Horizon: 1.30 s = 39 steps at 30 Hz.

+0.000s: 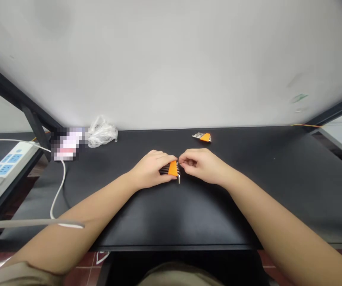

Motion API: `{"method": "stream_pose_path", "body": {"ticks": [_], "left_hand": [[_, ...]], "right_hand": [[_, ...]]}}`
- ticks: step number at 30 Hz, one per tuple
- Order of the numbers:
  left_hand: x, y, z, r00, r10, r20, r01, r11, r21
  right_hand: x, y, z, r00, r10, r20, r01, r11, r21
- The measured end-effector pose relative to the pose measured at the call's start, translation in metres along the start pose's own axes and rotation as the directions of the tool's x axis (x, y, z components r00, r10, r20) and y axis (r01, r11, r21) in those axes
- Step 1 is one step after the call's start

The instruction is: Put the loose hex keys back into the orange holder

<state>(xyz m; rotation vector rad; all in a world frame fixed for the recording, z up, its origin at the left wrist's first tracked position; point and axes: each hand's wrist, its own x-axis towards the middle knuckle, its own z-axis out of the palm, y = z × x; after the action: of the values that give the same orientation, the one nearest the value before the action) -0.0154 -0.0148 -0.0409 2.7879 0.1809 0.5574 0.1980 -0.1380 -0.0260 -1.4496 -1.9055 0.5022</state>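
Observation:
Near the middle of the black table, my left hand (154, 169) grips an orange holder (173, 168) with several dark hex keys in it, thumb and fingers on its opposite edges. The bent key ends stick out on the holder's right side, the largest pointing toward me. My right hand (199, 163) is closed at that side, its thumb and fingertips pinched at the end of a small key by the holder's upper right corner. Farther back, a second orange holder (206, 137) with several silver keys lies on the table.
A crumpled clear plastic bag (102, 132) lies by the wall at the back left, beside a blurred-out item (68, 143). A white cable (59, 190) loops over the table's left side. White power strips (10, 167) stand at the far left. Black frame posts flank the table (177, 230).

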Motion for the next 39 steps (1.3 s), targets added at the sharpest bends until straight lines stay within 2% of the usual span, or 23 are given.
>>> {"method": "stream_pose_path", "body": {"ticks": [2,6,10,14,19,25,29,32,35,39], "left_hand": [[-0.001,-0.001,0.000,1.000,0.005,-0.016,-0.005,1.000,-0.004],[-0.002,-0.003,0.001,0.998,0.039,-0.040,-0.039,0.999,0.002],[-0.003,-0.003,0.002,0.997,0.061,-0.044,-0.061,0.998,0.005],[-0.003,-0.002,0.004,0.993,0.071,-0.091,-0.072,0.997,-0.002],[-0.003,0.000,0.005,0.982,0.106,-0.156,-0.113,0.993,-0.032],[-0.001,0.008,0.003,0.980,0.130,-0.149,-0.138,0.990,-0.041],[0.000,0.009,0.002,0.983,0.114,-0.143,-0.120,0.992,-0.035],[-0.001,0.008,0.002,0.972,0.095,-0.213,-0.105,0.994,-0.037],[-0.001,0.008,0.002,0.950,0.085,-0.300,-0.097,0.995,-0.027],[-0.001,0.009,0.002,0.931,0.093,-0.354,-0.100,0.995,-0.003]], "right_hand": [[0.000,0.001,0.001,0.995,0.097,0.010,-0.098,0.980,0.174],[0.002,0.000,0.001,0.964,0.258,0.056,-0.255,0.850,0.461],[0.005,-0.001,0.006,0.919,0.385,0.086,-0.368,0.756,0.542],[0.009,0.001,0.020,0.904,0.427,0.005,-0.352,0.739,0.575],[0.014,0.001,0.033,0.903,0.416,-0.105,-0.229,0.675,0.702],[0.019,-0.004,0.041,0.955,0.286,-0.077,-0.165,0.731,0.662],[0.020,-0.003,0.043,0.942,0.329,-0.069,-0.220,0.760,0.612],[0.018,-0.001,0.041,0.924,0.380,-0.035,-0.267,0.710,0.651],[0.015,0.000,0.038,0.935,0.351,0.046,-0.280,0.656,0.701],[0.015,-0.002,0.041,0.950,0.303,0.073,-0.272,0.692,0.669]]}}
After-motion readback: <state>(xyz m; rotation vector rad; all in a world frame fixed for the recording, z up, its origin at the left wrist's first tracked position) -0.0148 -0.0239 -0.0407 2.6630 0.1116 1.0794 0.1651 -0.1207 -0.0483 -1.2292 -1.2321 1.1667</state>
